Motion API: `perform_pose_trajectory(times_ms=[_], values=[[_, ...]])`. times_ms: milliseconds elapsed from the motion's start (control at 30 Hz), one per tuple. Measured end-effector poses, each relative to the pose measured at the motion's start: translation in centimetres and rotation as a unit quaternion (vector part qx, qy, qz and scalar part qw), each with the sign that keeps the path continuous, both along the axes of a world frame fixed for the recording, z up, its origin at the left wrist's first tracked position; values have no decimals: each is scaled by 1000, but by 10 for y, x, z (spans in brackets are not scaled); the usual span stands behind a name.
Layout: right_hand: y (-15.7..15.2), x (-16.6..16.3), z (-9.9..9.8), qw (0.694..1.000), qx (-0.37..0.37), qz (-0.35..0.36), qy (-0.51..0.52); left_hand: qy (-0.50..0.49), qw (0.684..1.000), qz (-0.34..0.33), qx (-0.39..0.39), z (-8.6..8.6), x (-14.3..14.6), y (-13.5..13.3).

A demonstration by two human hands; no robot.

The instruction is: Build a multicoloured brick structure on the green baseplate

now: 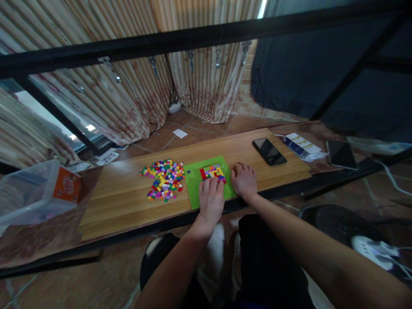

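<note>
Striped curtains [135, 103] behind one wooden tabletop [122, 219], bearing one green baseplate [195, 195], one pile of loose bricks [167, 174], too many to count, to its left, and one phone [269, 151] to its right. Hands, two: left hand [211, 198], fingers curled at the near edge of one brick patch [213, 172] on the baseplate; right hand [243, 179], fingers bent, at the baseplate's right edge; grip of either, cannot tell. Dark small brick [189, 171], one, baseplate's left side.

There is one left hand [211, 197], one right hand [244, 178], one green plate [193, 189] and one brick cluster [212, 172], plus loose bricks [168, 171] too many to count. One tabletop [119, 210], one phone [269, 151], one tub [38, 195] and one power strip [371, 251] also show.
</note>
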State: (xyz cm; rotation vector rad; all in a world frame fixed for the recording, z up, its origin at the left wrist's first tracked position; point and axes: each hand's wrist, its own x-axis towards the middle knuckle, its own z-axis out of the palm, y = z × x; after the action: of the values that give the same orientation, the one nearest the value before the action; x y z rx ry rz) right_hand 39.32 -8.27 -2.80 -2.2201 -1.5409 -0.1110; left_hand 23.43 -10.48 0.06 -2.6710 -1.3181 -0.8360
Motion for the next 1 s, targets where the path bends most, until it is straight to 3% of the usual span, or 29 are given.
perform_pose_trajectory(times_ms=[233,433,633,767,867,1000], values=[[0,-1,0,1000,-8,-3,-4,30,999,-11,-13,2,-7,-2],[1,1,-1,1000,-12,-3,-11,-54,995,-63,-61,3,-29,6],[0,3,-1,1000,-16,1,-9,-166,977,83,-106,15,-77,29],[0,3,-2,1000,-14,-3,-13,-153,934,236,-221,34,-122,41],[0,4,-3,1000,-14,-3,-19,-133,912,275,-276,42,-146,41],[0,6,-3,1000,-12,2,-19,-106,914,252,-301,38,-158,36]])
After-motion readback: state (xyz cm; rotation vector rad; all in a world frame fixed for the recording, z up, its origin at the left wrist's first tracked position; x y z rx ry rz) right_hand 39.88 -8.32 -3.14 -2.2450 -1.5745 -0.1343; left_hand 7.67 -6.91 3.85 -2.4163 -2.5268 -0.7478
